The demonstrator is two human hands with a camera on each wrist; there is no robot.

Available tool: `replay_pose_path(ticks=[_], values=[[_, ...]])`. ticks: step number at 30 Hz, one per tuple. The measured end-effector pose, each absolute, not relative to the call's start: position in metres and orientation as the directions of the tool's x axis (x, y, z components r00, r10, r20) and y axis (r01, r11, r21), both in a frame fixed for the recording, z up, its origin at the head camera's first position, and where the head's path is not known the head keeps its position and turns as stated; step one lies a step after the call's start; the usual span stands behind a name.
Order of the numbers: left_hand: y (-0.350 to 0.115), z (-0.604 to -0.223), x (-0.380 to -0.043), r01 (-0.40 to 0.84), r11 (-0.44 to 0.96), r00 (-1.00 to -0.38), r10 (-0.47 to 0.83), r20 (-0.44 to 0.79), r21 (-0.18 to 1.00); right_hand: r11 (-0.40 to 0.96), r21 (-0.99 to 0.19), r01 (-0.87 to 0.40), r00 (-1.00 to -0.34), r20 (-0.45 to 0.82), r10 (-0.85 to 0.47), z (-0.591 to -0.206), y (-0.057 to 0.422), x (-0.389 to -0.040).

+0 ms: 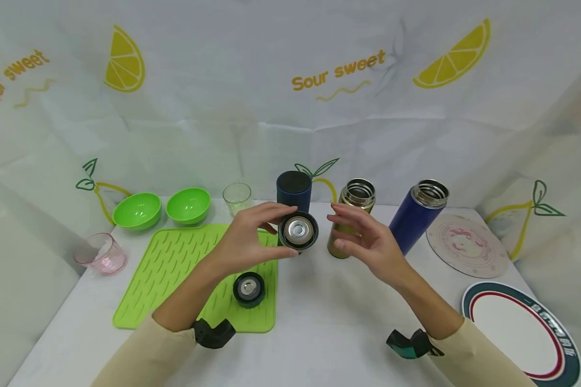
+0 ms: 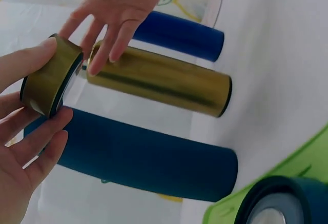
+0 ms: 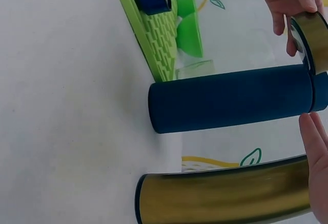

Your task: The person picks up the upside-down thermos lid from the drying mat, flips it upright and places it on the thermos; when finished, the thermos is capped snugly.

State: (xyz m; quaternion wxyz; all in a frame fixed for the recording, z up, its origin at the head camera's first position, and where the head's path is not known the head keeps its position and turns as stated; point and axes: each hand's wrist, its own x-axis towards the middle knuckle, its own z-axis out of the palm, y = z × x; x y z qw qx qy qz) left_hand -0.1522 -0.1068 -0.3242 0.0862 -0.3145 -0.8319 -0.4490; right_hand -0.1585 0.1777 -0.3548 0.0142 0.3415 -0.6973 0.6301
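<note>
My left hand [image 1: 242, 239] pinches a gold thermos lid [image 2: 50, 78] between thumb and fingers, its steel-lined underside turned toward the head camera. My right hand [image 1: 374, 244] has its fingers spread and loosely bent, with nothing in it, in front of the gold thermos [image 1: 338, 248]. That thermos stands upright with its steel mouth uncovered. Just behind the held lid is a dark blue thermos [image 1: 293, 185] with its lid on. To the right, a brighter blue thermos [image 1: 413, 223] is uncovered too. A dark blue lid [image 1: 249, 289] lies underside up on the green mat [image 1: 174, 274].
Two green bowls [image 1: 137, 212] and a clear glass [image 1: 237, 198] stand along the back left. A pink glass [image 1: 107, 257] is beside the mat's left edge. On the right lie a pale round mat [image 1: 467, 244] and a white round plate [image 1: 513, 333] with a dark rim.
</note>
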Motion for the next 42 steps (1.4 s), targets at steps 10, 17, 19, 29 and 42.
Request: replay_pose_path(ticks=[10, 17, 19, 29, 42], values=[[-0.082, -0.333, -0.159, 0.613, 0.323, -0.772, 0.436, 0.462, 0.721, -0.072, -0.876, -0.478, -0.767, 0.456, -0.452, -0.357, 0.179, -0.162], [-0.072, -0.337, -0.157, 0.602, 0.314, -0.777, 0.443, 0.448, 0.734, -0.001, -0.891, -0.455, -0.789, 0.403, -0.463, -0.359, 0.177, -0.157], [-0.071, -0.337, -0.157, 0.607, 0.306, -0.772, 0.447, 0.452, 0.733, 0.016, -0.895, -0.445, -0.795, 0.387, -0.467, -0.359, 0.176, -0.156], [-0.074, -0.335, -0.157, 0.552, 0.241, -0.781, 0.486, 0.392, 0.799, -0.023, -0.855, -0.518, -0.759, 0.472, -0.449, -0.36, 0.177, -0.153], [-0.073, -0.332, -0.157, 0.428, 0.273, -0.865, 0.4, 0.303, 0.861, -0.057, -0.846, -0.53, -0.747, 0.497, -0.44, -0.359, 0.177, -0.15]])
